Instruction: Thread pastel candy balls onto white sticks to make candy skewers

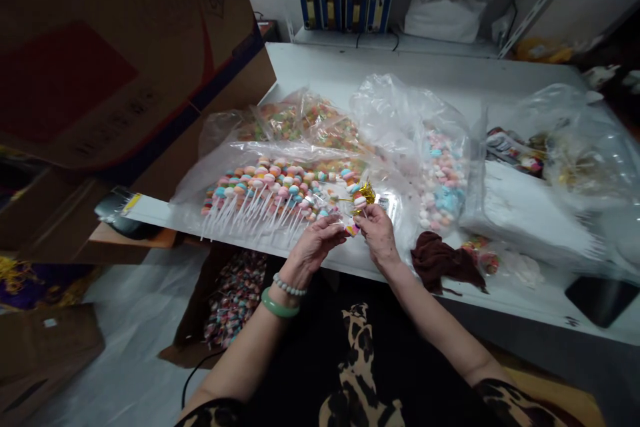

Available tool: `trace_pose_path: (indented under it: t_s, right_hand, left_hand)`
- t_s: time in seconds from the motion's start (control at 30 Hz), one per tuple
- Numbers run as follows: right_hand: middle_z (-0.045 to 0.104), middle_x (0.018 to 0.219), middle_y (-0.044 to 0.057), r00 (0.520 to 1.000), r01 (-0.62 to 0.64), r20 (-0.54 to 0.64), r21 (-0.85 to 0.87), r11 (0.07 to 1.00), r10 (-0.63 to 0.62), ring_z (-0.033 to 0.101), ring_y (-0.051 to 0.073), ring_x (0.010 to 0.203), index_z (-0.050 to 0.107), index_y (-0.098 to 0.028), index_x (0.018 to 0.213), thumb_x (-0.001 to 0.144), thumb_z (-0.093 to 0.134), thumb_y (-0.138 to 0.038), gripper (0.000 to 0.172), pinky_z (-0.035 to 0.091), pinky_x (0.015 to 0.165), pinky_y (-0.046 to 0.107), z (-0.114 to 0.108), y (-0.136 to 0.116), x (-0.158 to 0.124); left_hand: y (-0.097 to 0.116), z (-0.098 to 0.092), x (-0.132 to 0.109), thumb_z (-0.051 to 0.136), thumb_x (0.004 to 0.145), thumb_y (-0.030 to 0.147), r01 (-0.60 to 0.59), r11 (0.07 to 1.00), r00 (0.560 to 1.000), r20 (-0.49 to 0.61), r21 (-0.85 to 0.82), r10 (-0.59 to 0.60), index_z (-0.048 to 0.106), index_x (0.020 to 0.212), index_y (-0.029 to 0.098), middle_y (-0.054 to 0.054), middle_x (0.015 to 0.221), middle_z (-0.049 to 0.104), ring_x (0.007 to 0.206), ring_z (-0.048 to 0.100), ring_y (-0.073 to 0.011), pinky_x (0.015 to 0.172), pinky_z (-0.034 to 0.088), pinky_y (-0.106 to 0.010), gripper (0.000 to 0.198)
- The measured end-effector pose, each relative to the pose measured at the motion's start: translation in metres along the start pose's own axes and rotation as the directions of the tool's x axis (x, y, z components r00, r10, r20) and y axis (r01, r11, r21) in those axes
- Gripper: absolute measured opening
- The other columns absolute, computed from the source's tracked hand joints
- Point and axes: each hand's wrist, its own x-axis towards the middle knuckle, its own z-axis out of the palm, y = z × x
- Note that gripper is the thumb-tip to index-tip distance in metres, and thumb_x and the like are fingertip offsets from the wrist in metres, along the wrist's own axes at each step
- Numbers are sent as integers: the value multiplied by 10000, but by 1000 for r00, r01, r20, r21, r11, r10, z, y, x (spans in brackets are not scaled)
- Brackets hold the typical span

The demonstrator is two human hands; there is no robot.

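My left hand (316,245) and my right hand (376,232) meet at the front edge of the white table (350,67), fingers pinched on a small wrapped candy skewer (358,204) with a gold twist tie (367,192) at its top. Just behind my hands lies a row of pastel candy skewers (270,194) with white sticks, spread on clear plastic. A green bangle and a bead bracelet circle my left wrist.
Clear bags of loose candies (443,177) and more skewers (305,120) lie behind. A brown cloth (443,264) sits right of my hands, a dark phone (600,297) at far right. Cardboard boxes (115,47) stand left; a box of wrapped candies (233,300) is on the floor.
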Motion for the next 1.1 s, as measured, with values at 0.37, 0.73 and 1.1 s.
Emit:
trace_pose_path:
  t_s: [0.37, 0.73, 1.1]
  right_hand:
    - [451, 624, -69, 999, 3, 39, -30, 1000, -1, 335, 88, 516, 534, -222, 814, 690, 646, -291, 181, 268, 493, 230, 0, 3, -2]
    - [450, 597, -88, 989, -144, 57, 120, 982, 138, 357, 67, 496, 516, -211, 813, 581, 764, -285, 348, 282, 461, 209, 12, 2, -10]
    - [403, 575, -100, 973, -226, 92, 190, 955, 212, 346, 50, 449, 544, -211, 801, 557, 775, -301, 348, 226, 420, 199, 17, -16, -2]
  left_hand:
    - [-6, 8, 12, 880, 521, 297, -35, 999, 996, -84, 15, 36, 701, 752, 115, -38, 696, 664, 648, 620, -153, 608, 521, -284, 344]
    - [-12, 18, 12, 843, 590, 343, -279, 958, 940, -183, 67, 286, 672, 673, 117, -7, 619, 617, 518, 526, -72, 491, 403, -201, 295]
    - [-4, 12, 8, 861, 568, 302, -154, 986, 982, -97, 70, 160, 709, 726, 110, -42, 672, 674, 570, 596, -106, 544, 466, -222, 291]
